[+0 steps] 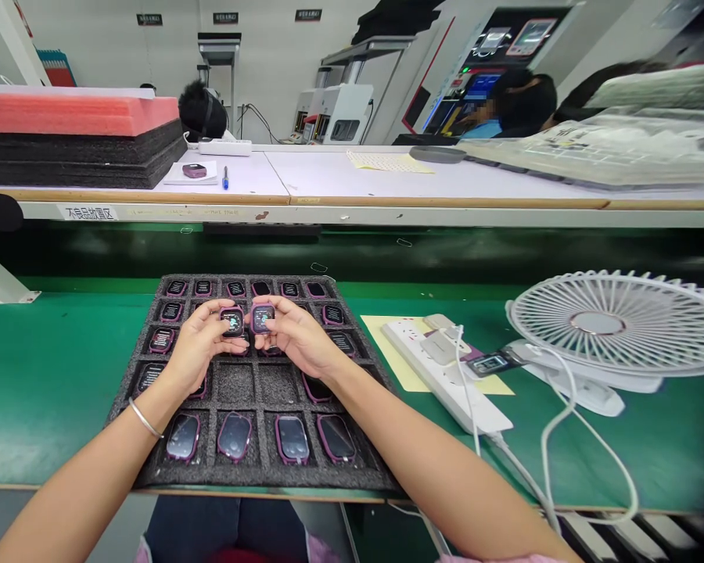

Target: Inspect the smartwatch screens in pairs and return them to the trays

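My left hand (210, 332) grips a smartwatch (232, 321) by its edges, its lit screen facing up. Close beside it, my right hand (290, 328) holds a second purple-rimmed smartwatch (264, 318), also with a lit screen. Both are raised over a dark foam tray (258, 489) divided into square compartments. Several purple-framed watches lie in those compartments, some showing lines of text and the front row dark. Two compartments in the middle, below my hands, hold nothing. My hands and forearms hide part of the tray.
On the green bench (64, 375), a white power strip (446, 375) with plugs and cables lies right of the tray, near a white fan (598, 322). The shelf behind carries pink and black foam (76, 141), a pen (225, 178) and plastic-wrapped trays (610, 148). People sit beyond.
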